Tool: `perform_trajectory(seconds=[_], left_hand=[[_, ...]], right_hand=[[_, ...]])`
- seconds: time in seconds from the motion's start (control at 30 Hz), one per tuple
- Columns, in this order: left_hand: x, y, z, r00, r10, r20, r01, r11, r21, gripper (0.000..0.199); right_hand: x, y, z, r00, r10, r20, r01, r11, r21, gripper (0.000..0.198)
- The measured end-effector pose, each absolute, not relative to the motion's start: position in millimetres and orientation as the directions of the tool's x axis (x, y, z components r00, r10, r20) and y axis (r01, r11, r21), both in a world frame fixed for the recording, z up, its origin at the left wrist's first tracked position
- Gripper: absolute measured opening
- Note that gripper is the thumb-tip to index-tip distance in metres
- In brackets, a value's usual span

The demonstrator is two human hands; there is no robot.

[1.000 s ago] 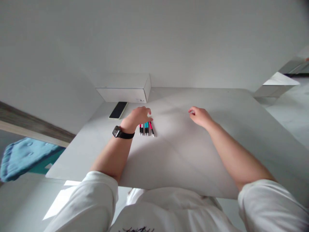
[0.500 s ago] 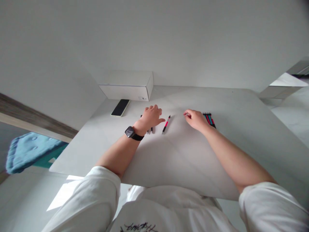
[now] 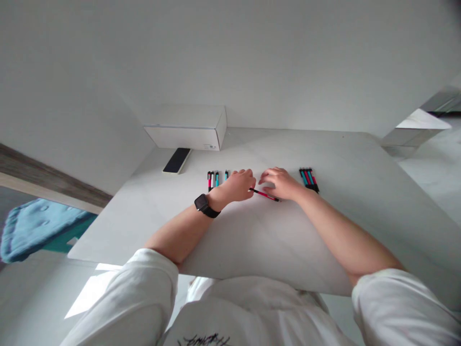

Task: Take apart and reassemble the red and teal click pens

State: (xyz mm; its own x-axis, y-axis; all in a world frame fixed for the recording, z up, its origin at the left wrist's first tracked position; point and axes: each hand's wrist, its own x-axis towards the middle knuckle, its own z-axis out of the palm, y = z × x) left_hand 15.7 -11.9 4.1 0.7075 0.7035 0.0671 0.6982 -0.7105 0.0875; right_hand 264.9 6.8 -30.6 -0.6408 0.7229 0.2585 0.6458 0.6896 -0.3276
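My left hand (image 3: 240, 185), with a black watch (image 3: 203, 204) on its wrist, is closed on one end of a red and black pen (image 3: 265, 194). The pen slants down to the right, over the table. My right hand (image 3: 279, 182) is beside it with fingers apart and holds nothing that I can see. Left of my left hand lie several pens (image 3: 212, 179) in red, white and blue, partly hidden by the hand and wrist. To the right of my right hand, a tight row of red and blue pens (image 3: 309, 180) lies side by side.
A white box (image 3: 187, 137) stands at the back left against the wall. In front of it lies a phone (image 3: 176, 160), dark screen up. The pale table (image 3: 252, 245) has its near edge at my body. A blue cushion (image 3: 43, 223) is off to the left.
My left hand has moved right and picked up the red pen from the table, turning it. My right hand has shifted left toward it, and its fingers have spread.
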Motion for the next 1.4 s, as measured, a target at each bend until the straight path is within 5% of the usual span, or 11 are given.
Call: perform_trajectory(seconds=[0.23, 0.5, 1.13, 1.4], left_hand=[[9.6, 3.3, 8.2, 0.663, 0.693, 0.284, 0.696, -0.710, 0.107, 0.014], [8.5, 9.3, -1.3, 0.677, 0.626, 0.388, 0.636, -0.762, 0.121, 0.018], [13.7, 14.6, -15.4, 0.713, 0.604, 0.355, 0.625, -0.778, 0.067, 0.021], [12.5, 14.9, -17.3, 0.692, 0.629, 0.354, 0.653, -0.755, 0.065, 0.021]], right_hand=[[263.7, 6.0, -25.2, -0.551, 0.793, 0.260, 0.590, 0.590, -0.552, 0.017], [260.8, 7.0, -30.1, -0.527, 0.790, 0.315, 0.668, 0.613, -0.422, 0.018], [257.7, 7.9, -33.2, -0.557, 0.775, 0.299, 0.724, 0.629, -0.284, 0.027], [255.2, 3.2, -30.5, -0.513, 0.784, 0.349, 0.746, 0.609, -0.271, 0.017]])
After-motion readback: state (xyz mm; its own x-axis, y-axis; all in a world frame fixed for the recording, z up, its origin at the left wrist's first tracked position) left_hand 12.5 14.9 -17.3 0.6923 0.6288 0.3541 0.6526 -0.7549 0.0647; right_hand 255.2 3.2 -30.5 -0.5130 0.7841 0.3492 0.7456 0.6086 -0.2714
